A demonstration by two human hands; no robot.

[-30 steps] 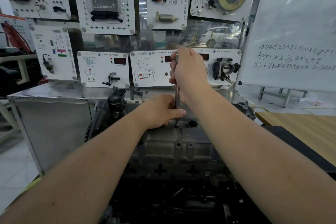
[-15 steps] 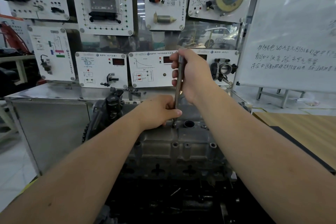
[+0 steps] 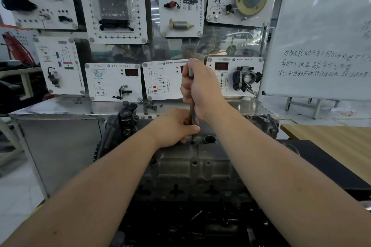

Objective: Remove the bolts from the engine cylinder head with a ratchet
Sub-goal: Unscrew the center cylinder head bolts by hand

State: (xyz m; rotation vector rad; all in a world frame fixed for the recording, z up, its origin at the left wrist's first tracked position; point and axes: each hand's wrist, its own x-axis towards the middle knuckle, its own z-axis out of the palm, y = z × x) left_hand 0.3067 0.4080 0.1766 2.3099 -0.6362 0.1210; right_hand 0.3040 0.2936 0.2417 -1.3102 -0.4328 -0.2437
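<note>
Your two bare forearms reach in from the lower corners of the frame and meet just above the middle, over a dark grey engine cylinder head (image 3: 192,168) that fills the centre and lower centre. Your right hand (image 3: 200,88), a little above centre, is wrapped in a fist around the upper part of a slim metal ratchet (image 3: 192,110), which stands nearly upright; its top end pokes out above your fist. Your left hand (image 3: 174,128), directly below and slightly left of the right one, curls its fingers and thumb around the lower part of the same tool, just above the head's far edge. The tool's tip sits on a bolt (image 3: 193,141) at that far edge; the bolt itself is small and mostly hidden, so you cannot tell how far out it is. Just to the right of the tip is an open round hole (image 3: 209,139) in the head. Nearer to you, the head's surface shows a row of small bolt holes. Behind the engine, across the upper half of the frame, white training panels (image 3: 114,80) with mounted car parts hang on a board, and a whiteboard (image 3: 325,32) with handwriting fills the upper right. A wooden tabletop (image 3: 331,136) lies at the right edge.
</note>
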